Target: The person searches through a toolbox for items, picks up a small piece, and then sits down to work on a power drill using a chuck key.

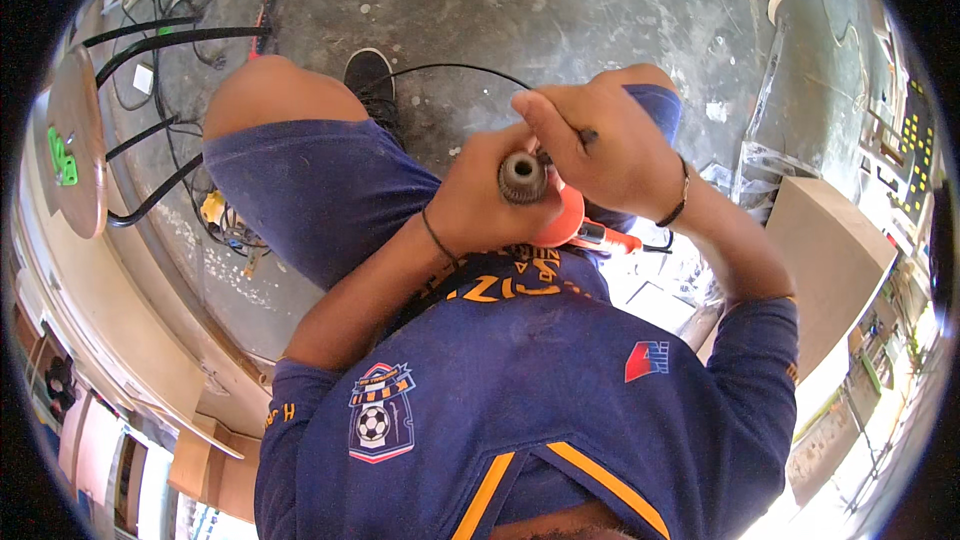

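A: Nearest the camera?
B: One dark blue shirt [540,380], with two emblems across the chest.
A: And the hands, counted?
B: Two, close together. Left hand [470,195], clamped around the grey toothed collar [523,180] of one orange-red tool [560,220]. Right hand [615,145], curled tight just beside that collar, on one small dark piece [590,138], mostly hidden. Two dark wristbands [686,190], one per wrist.
A: Where exactly, that tool?
B: Above the lap, just beyond the shirt's hem, collar facing up toward the camera.
A: Lower down?
B: One pair of blue shorts [310,175], two bare knees. One dark shoe [370,75] on the grey floor [440,10], one black cable [455,65] arching from near there to the hands.
A: Farther out?
B: At left, one round brown stool [85,100], four black legs showing, one green thing [62,156] on top. Near the legs, one red-and-black hand tool [265,15]. Far right, one tan box [830,260].
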Tool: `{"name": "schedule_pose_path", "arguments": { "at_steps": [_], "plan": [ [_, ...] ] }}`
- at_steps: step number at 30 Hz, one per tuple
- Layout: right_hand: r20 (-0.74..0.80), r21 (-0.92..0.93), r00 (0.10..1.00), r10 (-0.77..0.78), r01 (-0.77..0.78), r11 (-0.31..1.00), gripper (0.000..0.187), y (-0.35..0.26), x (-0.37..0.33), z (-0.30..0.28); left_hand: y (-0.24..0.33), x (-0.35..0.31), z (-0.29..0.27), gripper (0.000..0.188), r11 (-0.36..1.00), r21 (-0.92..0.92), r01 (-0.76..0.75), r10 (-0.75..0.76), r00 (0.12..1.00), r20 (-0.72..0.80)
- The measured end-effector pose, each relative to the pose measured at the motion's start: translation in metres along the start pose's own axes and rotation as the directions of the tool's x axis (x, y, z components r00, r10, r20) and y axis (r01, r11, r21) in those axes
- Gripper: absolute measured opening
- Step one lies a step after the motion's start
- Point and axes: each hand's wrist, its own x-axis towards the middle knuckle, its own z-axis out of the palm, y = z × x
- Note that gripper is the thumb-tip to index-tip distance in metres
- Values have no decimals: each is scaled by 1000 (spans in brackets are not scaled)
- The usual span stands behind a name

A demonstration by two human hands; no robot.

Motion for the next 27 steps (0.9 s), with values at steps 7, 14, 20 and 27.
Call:
{"name": "schedule_pose_path", "arguments": {
  "at_steps": [7, 14, 20, 27],
  "plan": [
    [150, -41, 982, 110, -105, 994, 37, -6, 6, -10, -3, 4, 0, 18, 999, -31, -8, 8, 1000, 6],
    [297, 167, 954, -34, -17, 986, 21, -8, 6, -27, 11, 0, -15, 38, 999, -48, 23, -20, 997, 75],
    [166, 356, 982, -92, 27, 934, 16, 18, -14, -15, -9, 5, -23, 17, 986, -152, 61, -32, 981, 189],
    [-167, 64, 937, -306, 320, 945, 31, 20, -30, -7, 7, 5, -12, 20, 977, -157, 147, -163, 982, -93]
  ]
}}
